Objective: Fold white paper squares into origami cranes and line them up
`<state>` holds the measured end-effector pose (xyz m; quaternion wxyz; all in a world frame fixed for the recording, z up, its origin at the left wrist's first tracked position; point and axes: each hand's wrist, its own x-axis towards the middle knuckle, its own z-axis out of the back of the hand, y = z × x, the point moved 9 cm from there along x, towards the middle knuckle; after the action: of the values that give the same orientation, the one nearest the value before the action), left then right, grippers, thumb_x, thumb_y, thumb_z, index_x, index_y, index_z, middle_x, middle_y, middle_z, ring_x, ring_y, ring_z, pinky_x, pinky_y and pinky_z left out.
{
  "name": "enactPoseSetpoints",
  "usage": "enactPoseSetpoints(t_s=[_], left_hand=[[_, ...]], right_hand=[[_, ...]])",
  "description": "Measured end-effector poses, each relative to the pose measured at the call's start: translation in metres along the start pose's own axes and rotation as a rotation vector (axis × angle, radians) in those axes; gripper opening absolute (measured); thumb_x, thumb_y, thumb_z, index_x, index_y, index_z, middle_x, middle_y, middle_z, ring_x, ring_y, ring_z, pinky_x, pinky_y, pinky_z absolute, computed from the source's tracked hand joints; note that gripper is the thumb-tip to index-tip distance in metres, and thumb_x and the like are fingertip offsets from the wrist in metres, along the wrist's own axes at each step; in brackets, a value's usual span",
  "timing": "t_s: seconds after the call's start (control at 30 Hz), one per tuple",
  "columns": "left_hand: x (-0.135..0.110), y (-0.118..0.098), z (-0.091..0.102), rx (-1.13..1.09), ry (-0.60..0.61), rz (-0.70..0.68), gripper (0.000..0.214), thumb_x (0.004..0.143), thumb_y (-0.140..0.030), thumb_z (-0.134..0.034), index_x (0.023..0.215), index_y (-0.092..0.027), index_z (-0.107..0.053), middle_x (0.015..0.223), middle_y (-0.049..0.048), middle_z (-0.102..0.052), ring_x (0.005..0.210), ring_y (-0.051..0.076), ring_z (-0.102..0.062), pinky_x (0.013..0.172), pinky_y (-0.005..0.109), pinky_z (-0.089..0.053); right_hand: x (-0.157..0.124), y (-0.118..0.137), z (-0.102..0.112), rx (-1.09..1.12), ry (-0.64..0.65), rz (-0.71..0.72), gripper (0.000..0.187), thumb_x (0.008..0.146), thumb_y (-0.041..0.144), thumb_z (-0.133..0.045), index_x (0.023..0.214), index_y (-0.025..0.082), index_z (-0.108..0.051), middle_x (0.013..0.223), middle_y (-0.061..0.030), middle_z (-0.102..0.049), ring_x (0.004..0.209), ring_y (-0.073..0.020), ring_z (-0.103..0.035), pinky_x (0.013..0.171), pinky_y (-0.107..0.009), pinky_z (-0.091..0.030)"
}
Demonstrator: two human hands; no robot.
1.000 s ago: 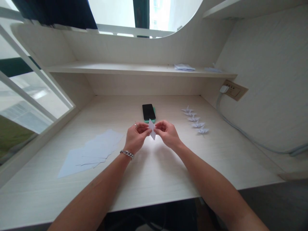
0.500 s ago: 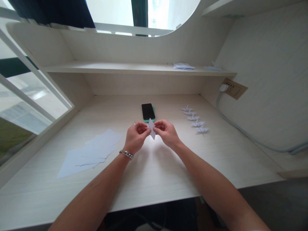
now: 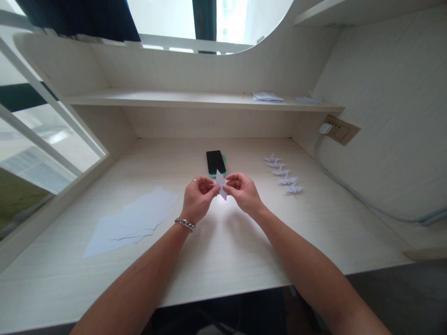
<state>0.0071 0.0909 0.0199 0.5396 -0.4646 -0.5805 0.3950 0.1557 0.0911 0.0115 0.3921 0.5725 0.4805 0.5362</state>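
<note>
A small piece of folded white paper [image 3: 220, 179], pointed at top and bottom, is held above the desk between both hands. My left hand [image 3: 199, 197] pinches its left side between thumb and fingers; a ring and a chain bracelet are on this arm. My right hand [image 3: 243, 191] pinches the right side in the same way. Just behind the hands lies a black phone [image 3: 215, 162] with a green edge beneath it. Several folded paper cranes [image 3: 287, 180] stand in a row to the right. Loose white paper sheets [image 3: 139, 216] overlap on the left.
A shelf [image 3: 174, 98] runs across the back, bearing a stack of folded paper [image 3: 267, 97]. On the right wall, a white plug [image 3: 325, 128] sits in a socket, its grey cable [image 3: 363, 199] trailing along the desk's right side. The desk's front edge is near my forearms.
Both hands keep their pinch on the folded paper, which has tilted very slightly. The whole view has shifted a little; nothing else has visibly moved.
</note>
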Motion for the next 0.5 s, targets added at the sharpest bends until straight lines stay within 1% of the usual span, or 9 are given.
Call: enactPoseSetpoints(t_s=[0.17, 0.33, 0.43, 0.5], left_hand=[[0.001, 0.0035, -0.0004, -0.042, 0.025, 0.019, 0.038, 0.061, -0.028, -0.083, 0.085, -0.015, -0.056, 0.07, 0.0012, -0.068, 0.066, 0.015, -0.067, 0.067, 0.029, -0.054], [-0.001, 0.0026, -0.0052, -0.073, 0.067, 0.043, 0.041, 0.059, -0.027, -0.084, 0.088, -0.015, -0.057, 0.072, 0.0031, -0.071, 0.067, 0.017, -0.069, 0.067, 0.03, -0.054], [-0.0009, 0.0021, -0.0067, -0.094, 0.089, 0.039, 0.04, 0.062, -0.025, -0.082, 0.093, -0.015, -0.06, 0.074, 0.0037, -0.071, 0.069, 0.017, -0.068, 0.064, 0.028, -0.053], [0.0001, 0.0001, -0.0058, -0.086, 0.092, 0.01, 0.038, 0.065, -0.025, -0.081, 0.096, -0.015, -0.062, 0.079, 0.005, -0.072, 0.072, 0.017, -0.068, 0.063, 0.027, -0.052]], right_hand=[[0.0013, -0.0019, 0.0014, 0.009, -0.015, -0.026, 0.037, 0.064, 0.033, -0.079, 0.09, 0.018, -0.057, 0.074, -0.0015, -0.068, 0.068, -0.0163, -0.064, 0.062, -0.029, -0.051], [0.0022, -0.0033, 0.0029, 0.112, -0.041, -0.057, 0.039, 0.062, 0.036, -0.079, 0.091, 0.018, -0.058, 0.075, -0.0021, -0.068, 0.067, -0.0167, -0.063, 0.058, -0.028, -0.049], [0.0023, -0.005, 0.0036, 0.175, -0.047, -0.087, 0.04, 0.061, 0.037, -0.08, 0.09, 0.019, -0.06, 0.075, -0.0014, -0.068, 0.066, -0.0156, -0.063, 0.058, -0.027, -0.048], [0.0018, -0.0072, 0.0015, 0.231, -0.025, -0.123, 0.041, 0.059, 0.036, -0.082, 0.09, 0.019, -0.061, 0.074, -0.001, -0.068, 0.064, -0.0145, -0.062, 0.058, -0.027, -0.048]])
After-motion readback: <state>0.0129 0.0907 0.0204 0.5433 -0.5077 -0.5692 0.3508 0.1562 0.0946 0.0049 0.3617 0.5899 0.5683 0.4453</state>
